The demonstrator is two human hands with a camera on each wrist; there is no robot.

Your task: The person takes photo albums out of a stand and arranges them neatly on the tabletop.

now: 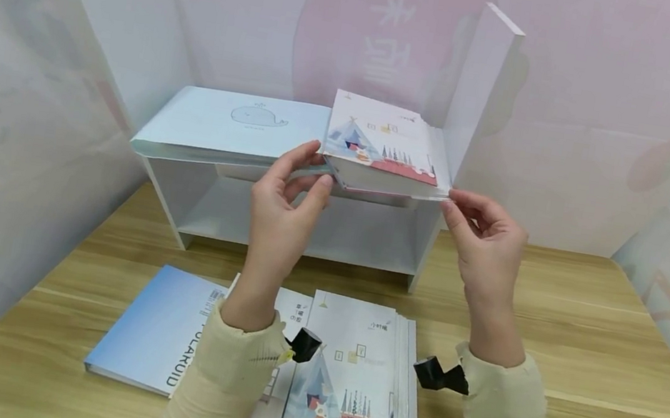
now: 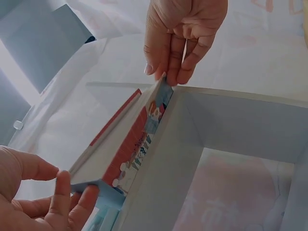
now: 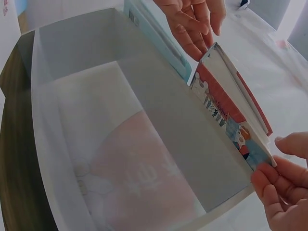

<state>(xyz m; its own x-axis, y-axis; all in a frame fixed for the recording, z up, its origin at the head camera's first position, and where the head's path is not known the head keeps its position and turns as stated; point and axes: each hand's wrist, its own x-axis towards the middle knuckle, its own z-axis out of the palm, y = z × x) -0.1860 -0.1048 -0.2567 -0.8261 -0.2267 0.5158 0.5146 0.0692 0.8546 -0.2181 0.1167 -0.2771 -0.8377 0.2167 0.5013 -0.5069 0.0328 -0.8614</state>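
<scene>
A thick photo album with a tent on its cover lies flat on the upper board of a white shelf, its near edge jutting over the front. My left hand holds its near left corner, fingers at the blue spine and thumb below. At the near right corner, my right hand pinches the cover's edge between thumb and fingers. Directly left of it is a pale blue album with a whale drawing, also reaching past the board's front; my left fingers are close to its right end.
On the wooden table before the shelf lie a blue POLAROID album, a white one partly behind my left forearm, and another tent-cover album. The shelf's upright left side panel flanks the whale album.
</scene>
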